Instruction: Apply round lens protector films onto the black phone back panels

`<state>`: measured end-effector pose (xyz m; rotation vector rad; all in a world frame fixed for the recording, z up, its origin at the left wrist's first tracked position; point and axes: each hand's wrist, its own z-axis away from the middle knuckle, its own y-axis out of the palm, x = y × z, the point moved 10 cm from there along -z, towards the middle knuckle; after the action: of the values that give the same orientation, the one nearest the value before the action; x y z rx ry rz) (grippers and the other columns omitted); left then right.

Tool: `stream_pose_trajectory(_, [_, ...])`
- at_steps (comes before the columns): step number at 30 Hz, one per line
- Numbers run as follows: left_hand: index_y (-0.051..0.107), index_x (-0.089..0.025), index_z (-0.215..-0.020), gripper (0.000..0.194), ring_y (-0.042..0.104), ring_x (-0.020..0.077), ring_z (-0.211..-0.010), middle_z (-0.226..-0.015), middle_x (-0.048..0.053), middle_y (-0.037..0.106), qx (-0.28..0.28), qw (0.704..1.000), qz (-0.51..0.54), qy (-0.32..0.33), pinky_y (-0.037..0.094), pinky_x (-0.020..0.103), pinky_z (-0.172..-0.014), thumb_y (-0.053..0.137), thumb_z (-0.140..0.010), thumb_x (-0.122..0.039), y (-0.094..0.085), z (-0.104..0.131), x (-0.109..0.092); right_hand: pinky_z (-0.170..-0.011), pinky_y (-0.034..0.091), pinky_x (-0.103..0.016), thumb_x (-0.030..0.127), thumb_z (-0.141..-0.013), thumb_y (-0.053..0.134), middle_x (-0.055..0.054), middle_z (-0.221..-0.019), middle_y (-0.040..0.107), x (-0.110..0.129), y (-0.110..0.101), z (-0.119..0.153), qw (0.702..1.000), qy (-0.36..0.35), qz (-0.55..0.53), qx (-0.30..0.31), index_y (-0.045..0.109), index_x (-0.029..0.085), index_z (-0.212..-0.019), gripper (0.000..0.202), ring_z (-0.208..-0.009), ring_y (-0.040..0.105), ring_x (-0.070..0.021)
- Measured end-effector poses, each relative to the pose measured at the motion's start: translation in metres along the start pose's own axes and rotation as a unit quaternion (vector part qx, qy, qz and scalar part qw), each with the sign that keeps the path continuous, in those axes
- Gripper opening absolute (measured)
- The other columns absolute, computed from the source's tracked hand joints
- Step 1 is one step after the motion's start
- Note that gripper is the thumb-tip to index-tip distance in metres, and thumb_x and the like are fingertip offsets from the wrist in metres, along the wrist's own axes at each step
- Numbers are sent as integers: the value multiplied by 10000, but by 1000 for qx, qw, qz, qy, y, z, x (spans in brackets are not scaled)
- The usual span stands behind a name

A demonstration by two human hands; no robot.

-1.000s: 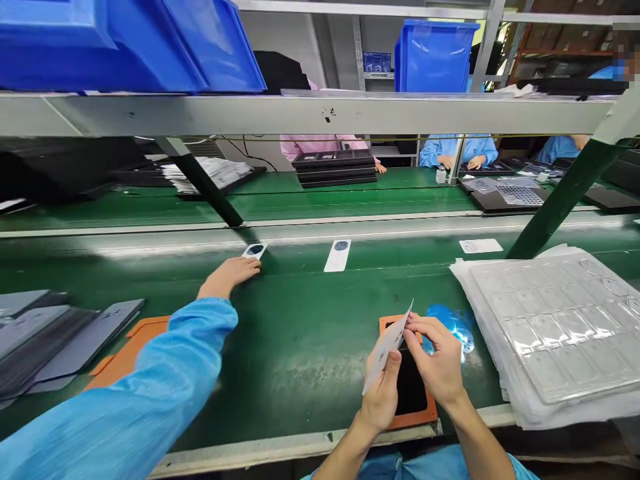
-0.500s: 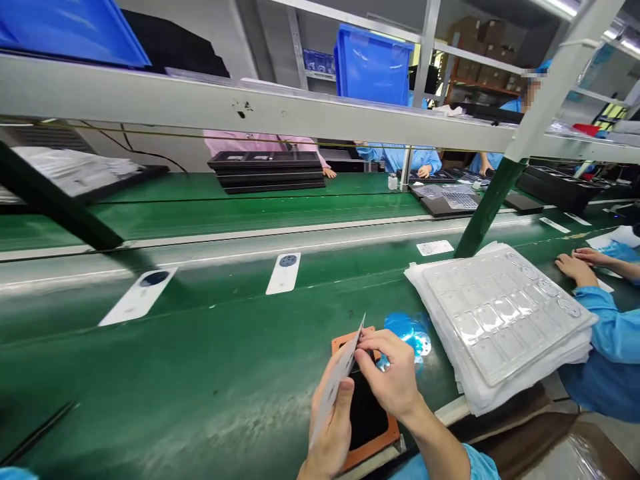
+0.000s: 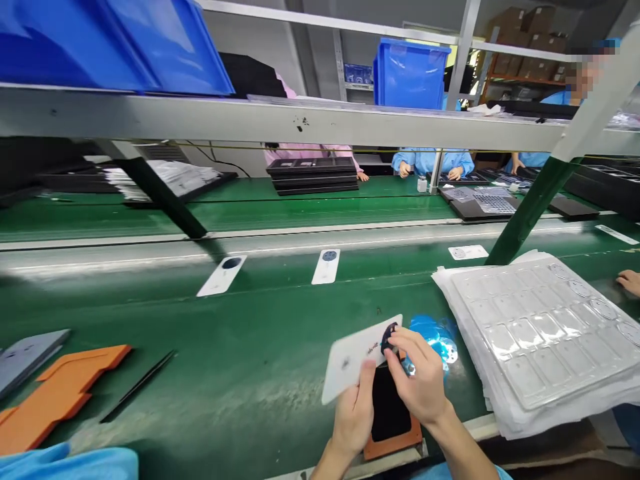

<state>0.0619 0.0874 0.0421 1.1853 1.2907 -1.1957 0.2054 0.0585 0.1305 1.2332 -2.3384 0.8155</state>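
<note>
My left hand [image 3: 353, 417] grips a white phone back cover [image 3: 347, 360], thumb on its face, and holds it tilted above the green bench. At the cover's upper right end sits a dark round camera piece [image 3: 389, 335]. The fingers of my right hand [image 3: 423, 380] are closed on that round piece; whether it is fixed to the cover is hidden. Below both hands lies an orange-edged fixture with a black pad [image 3: 393, 407]. Shiny blue round films [image 3: 434, 340] lie just beyond my right hand.
Clear plastic trays [image 3: 540, 327] are stacked on the right. More back covers [image 3: 326, 267] lie along the bench's far side. Black tweezers [image 3: 139, 387] and an orange fixture [image 3: 60, 393] are at left. A slanted green post [image 3: 525, 210] and a shelf beam [image 3: 225, 120] stand ahead.
The view has swung left, bringing the orange fixture and a blue sleeve in at left. The cover has turned from edge-on to show its white face and the dark round piece.
</note>
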Motion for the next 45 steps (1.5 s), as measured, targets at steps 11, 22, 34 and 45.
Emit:
stream_pose_trajectory(11, [528,-146,-563,614,458,126,-522,-542,28,526,146,974,-174,-16,315,246,-508,344,-968,-570,9,-8,-14,-701,590,-292,56,-933,502,-81,-972,603,3,19,10,986,-66,-28,152,615,216,-1052,230,-862,645,-174])
stream_pose_trajectory(22, [531,-149,-575,610,456,132,-517,-528,28,502,148,972,-181,-30,295,244,-485,319,-967,-564,8,-7,-19,-681,576,-293,62,-935,502,-60,-939,614,1,17,10,981,-53,-24,183,608,238,-1024,224,-842,646,-175])
stream_pose_trajectory(34, [385,-181,-542,554,351,107,-526,-540,0,409,147,971,-186,-18,236,238,-478,339,-966,-533,9,-11,-23,-680,581,-293,71,-938,514,-57,-932,628,-2,18,13,981,-49,-25,187,609,240,-1034,216,-838,657,-173])
stream_pose_trajectory(45, [423,-177,-558,542,376,116,-542,-565,7,434,149,969,-195,-30,241,247,-503,340,-956,-536,11,-14,-20,-664,573,-287,70,-933,516,-54,-938,636,-4,19,15,979,-45,-33,195,621,253,-1045,239,-818,659,-172])
